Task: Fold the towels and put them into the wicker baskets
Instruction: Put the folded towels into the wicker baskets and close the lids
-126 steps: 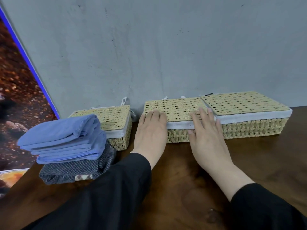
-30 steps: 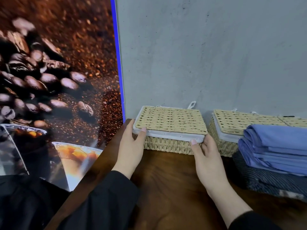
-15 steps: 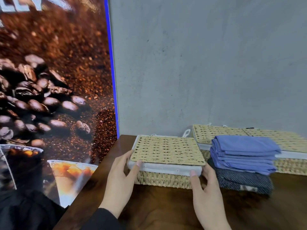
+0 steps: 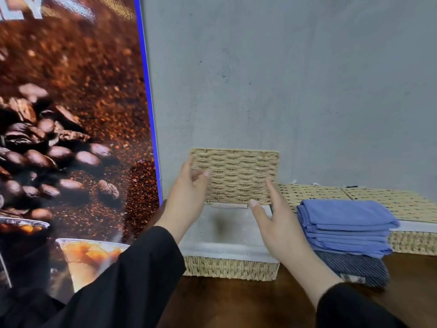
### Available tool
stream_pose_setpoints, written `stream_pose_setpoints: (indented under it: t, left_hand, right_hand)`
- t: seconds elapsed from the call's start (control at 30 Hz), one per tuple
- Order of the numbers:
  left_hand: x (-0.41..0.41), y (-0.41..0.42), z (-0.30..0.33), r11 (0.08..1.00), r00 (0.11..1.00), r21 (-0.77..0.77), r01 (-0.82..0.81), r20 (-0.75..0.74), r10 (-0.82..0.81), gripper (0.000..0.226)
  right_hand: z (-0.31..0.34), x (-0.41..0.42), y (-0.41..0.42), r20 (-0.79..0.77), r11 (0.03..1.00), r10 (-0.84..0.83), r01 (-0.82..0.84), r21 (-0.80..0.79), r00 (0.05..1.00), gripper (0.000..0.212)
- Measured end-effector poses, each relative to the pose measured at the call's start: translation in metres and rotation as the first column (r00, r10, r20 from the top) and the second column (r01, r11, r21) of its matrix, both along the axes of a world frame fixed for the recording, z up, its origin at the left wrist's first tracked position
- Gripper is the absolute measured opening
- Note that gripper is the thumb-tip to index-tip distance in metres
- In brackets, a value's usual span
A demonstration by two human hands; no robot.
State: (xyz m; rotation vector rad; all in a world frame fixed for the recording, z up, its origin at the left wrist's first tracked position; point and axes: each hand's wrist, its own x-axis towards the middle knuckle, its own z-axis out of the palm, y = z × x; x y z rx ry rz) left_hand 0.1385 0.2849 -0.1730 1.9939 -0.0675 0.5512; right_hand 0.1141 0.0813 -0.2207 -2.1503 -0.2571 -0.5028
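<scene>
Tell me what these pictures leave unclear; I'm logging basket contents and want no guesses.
- Head view: the two closed baskets keep their lids down, so their contents are hidden.
- The open basket shows bare white lining; its side parts sit behind the hands: left hand, right hand.
- The blue towels cover most of the dark striped towel; its fold count is unreadable.
- Motion blur hides whether the fingers grip the raised lid.

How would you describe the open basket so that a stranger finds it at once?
Look where the coffee poster meets the grey wall. The basket stands on the brown table in that corner, left of the blue towels. Only this one has its woven lid raised, showing a white lining; the other baskets are closed.
</scene>
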Motion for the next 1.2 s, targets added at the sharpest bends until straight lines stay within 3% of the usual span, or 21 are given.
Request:
stream_pose_setpoints:
  t: [0.13,0.27,0.37,0.53,0.63,0.7,0.77,0.83,1.1,1.2]
  left_hand:
    - [-0.018,-0.022,-0.03,0.965,0.997,0.252,0.073,-0.044,-0.064,0.057]
    - [-0.041,-0.05,-0.051,0.927,0.995,0.366,0.085,0.023,-0.1,0.05]
    - [-0.049,-0.068,-0.051,0.928,0.991,0.358,0.101,0.045,-0.125,0.045]
    - [-0.052,-0.109,-0.035,0.952,0.975,0.22,0.212,0.014,-0.22,0.037]
    - [-0.045,-0.139,-0.025,0.938,0.959,0.208,0.279,-0.02,-0.281,0.036]
    - [-0.038,-0.157,-0.021,0.929,0.954,0.223,0.296,-0.032,-0.297,0.036]
    - [-0.03,-0.171,-0.018,0.901,0.946,0.29,0.323,-0.068,-0.317,0.039]
    - [-0.023,-0.181,-0.019,0.847,0.926,0.375,0.377,-0.135,-0.353,0.043]
    - [-0.011,-0.192,-0.007,0.727,0.88,0.498,0.472,-0.304,-0.364,0.062]
    - [-0.015,-0.195,0.004,0.716,0.852,0.463,0.522,-0.318,-0.415,0.053]
  right_hand:
    - [-0.002,-0.009,-0.002,-0.002,0.996,0.04,-0.04,-0.083,0.999,0.066]
    - [0.0,-0.035,-0.015,0.042,0.984,0.084,-0.076,-0.163,0.996,0.056]
    - [0.01,-0.053,-0.041,0.14,0.981,0.06,-0.033,-0.189,0.988,0.047]
    - [0.038,-0.055,-0.118,0.295,0.932,-0.179,0.258,-0.257,0.939,0.035]
    - [0.046,-0.044,-0.166,0.139,0.858,-0.368,0.394,-0.331,0.919,0.032]
    - [0.048,-0.04,-0.188,-0.075,0.848,-0.458,0.411,-0.335,0.886,0.051]
    - [0.047,-0.038,-0.201,-0.278,0.894,-0.425,0.351,-0.278,0.862,0.074]
    - [0.044,-0.036,-0.207,-0.393,0.947,-0.32,0.287,-0.141,0.862,0.081]
    - [0.036,-0.027,-0.204,-0.25,0.966,-0.256,0.255,-0.038,0.934,0.066]
    - [0.043,-0.03,-0.196,-0.148,0.972,-0.223,0.231,0.038,0.963,0.061]
